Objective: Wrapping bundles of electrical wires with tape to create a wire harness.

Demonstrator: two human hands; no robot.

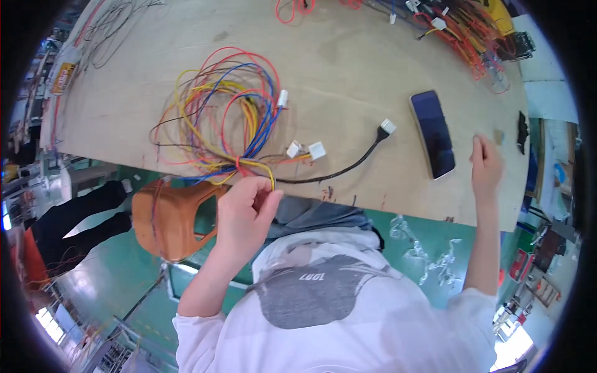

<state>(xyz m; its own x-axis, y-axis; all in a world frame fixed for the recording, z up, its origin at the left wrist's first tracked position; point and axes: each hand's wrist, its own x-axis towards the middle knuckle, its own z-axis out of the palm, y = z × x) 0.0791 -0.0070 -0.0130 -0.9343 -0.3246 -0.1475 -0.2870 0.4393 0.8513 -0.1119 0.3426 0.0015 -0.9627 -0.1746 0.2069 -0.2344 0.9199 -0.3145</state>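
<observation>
A wiring harness [250, 118] of yellow, red, blue and black wires lies in a loose coil on the left part of the table. My left hand [244, 205] is closed on its wires at the near table edge, just below a red tie. White connectors [317, 150] rest right of the coil, and another white plug [283, 98] stands out at its upper right. A black sleeved branch [348, 169] curves right to a white connector [387, 127]. Over the table's right side, my right hand [487, 166] has its fingers curled together; whatever they may hold is hidden.
A smartphone [433, 133] with a dark screen lies left of my right hand. More bundled wires [466, 46] pile up at the far right; thin grey wires [115, 31] lie far left. Below the table's near edge stands an orange stool [168, 217]. Another person's dark-clothed legs [81, 214] show at left.
</observation>
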